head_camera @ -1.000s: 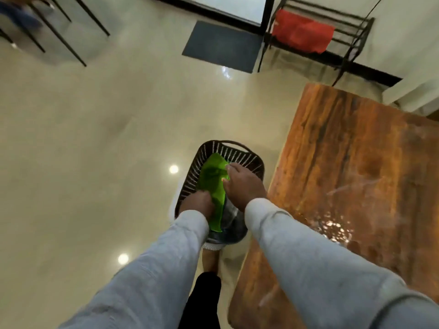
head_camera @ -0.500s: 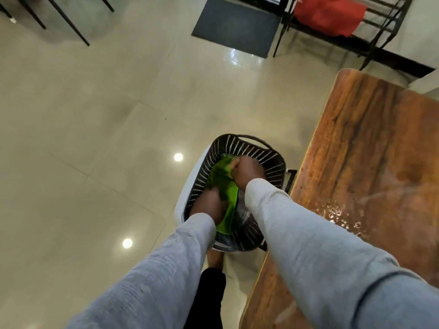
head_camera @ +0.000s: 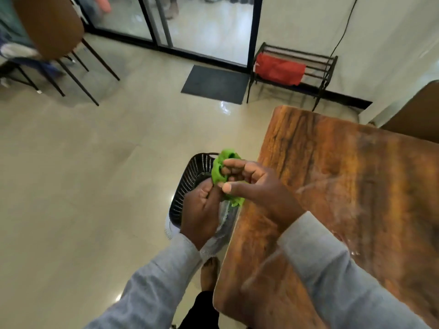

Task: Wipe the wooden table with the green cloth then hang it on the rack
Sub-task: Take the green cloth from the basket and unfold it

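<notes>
The green cloth (head_camera: 219,170) is bunched up between both my hands, held above the black slatted basket (head_camera: 190,184) beside the table's left edge. My left hand (head_camera: 202,210) grips its lower part. My right hand (head_camera: 251,186) pinches the upper part with thumb and fingers. The wooden table (head_camera: 344,198) fills the right side, with faint wet marks on its top. The black metal rack (head_camera: 318,67) stands against the far wall.
A red cloth (head_camera: 279,68) hangs on the rack's left part. A dark doormat (head_camera: 215,84) lies before the glass door. Chairs with thin black legs (head_camera: 78,74) stand at the far left. The basket sits on a white stand on the tiled floor.
Both hands have lifted the green cloth up out of the basket and bunched it. My head has risen, bringing the door and rack into fuller view.
</notes>
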